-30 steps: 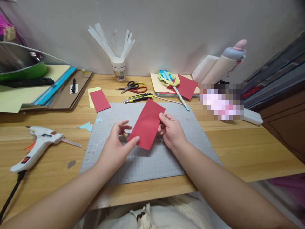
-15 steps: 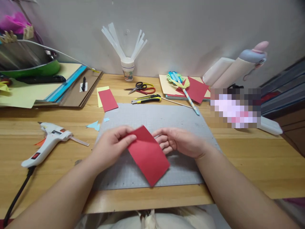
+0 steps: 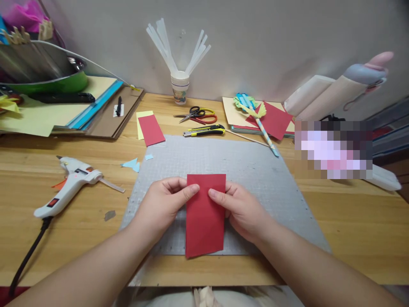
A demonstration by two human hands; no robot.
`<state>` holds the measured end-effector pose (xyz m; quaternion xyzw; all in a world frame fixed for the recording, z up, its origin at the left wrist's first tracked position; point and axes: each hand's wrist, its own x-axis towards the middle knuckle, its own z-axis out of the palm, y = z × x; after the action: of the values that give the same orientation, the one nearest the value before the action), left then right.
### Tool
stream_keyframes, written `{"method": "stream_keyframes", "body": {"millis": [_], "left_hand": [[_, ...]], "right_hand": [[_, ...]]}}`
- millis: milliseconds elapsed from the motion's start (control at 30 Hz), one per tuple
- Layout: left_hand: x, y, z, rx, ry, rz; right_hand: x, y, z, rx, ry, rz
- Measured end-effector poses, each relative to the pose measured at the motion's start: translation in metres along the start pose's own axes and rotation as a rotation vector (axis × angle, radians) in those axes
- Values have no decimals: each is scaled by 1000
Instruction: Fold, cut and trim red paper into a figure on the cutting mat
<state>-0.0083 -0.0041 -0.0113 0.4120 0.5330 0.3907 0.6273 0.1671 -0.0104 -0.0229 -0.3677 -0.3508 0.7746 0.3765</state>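
Note:
Over the front of a grey cutting mat point(image 3: 262, 170), both my hands hold a rectangle of red paper point(image 3: 205, 226) upright, long side running toward me. My left hand point(image 3: 166, 202) pinches its upper left edge, thumb on the front and fingers behind. On the opposite edge my right hand point(image 3: 244, 209) grips the same way, its thumb flat on the paper. The fingertips behind the paper are hidden. Beyond the mat's far left corner, another red paper piece point(image 3: 152, 130) overlaps a yellow one point(image 3: 139, 127).
A white glue gun point(image 3: 72, 183) with a black cord lies left. Behind the mat are scissors point(image 3: 194, 113), a yellow-black utility knife point(image 3: 204, 131) and a paper cup point(image 3: 180, 91) of white sticks. A paper flower point(image 3: 255, 111) rests at back right. Blue scraps point(image 3: 131, 164) lie left.
The red paper has turned from slanted to straight. My right hand, loosely open beside it before, has closed on its right edge. The view has shifted slightly.

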Motion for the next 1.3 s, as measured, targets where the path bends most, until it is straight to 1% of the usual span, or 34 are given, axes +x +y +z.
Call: {"method": "stream_keyframes", "body": {"millis": [167, 467, 633, 900, 1033, 1133, 1200, 1300], "left_hand": [[0, -1, -1, -5, 32, -27], [0, 2, 0, -17, 39, -52], [0, 2, 0, -17, 35, -59], [0, 1, 0, -11, 19, -59], [-1, 1, 1, 12, 18, -28], [-2, 1, 2, 81, -26, -6], [-2, 1, 2, 123, -67, -6], [-2, 2, 2, 140, -71, 7]], "right_hand": [[-1, 3, -1, -21, 31, -1], [0, 5, -1, -67, 72, -29], [0, 6, -1, -71, 68, -33], [0, 4, -1, -74, 76, -25], [-2, 1, 0, -103, 77, -26], [-2, -1, -1, -156, 67, 12], [-1, -3, -2, -184, 85, 21], [0, -5, -6, -168, 96, 4]]}}
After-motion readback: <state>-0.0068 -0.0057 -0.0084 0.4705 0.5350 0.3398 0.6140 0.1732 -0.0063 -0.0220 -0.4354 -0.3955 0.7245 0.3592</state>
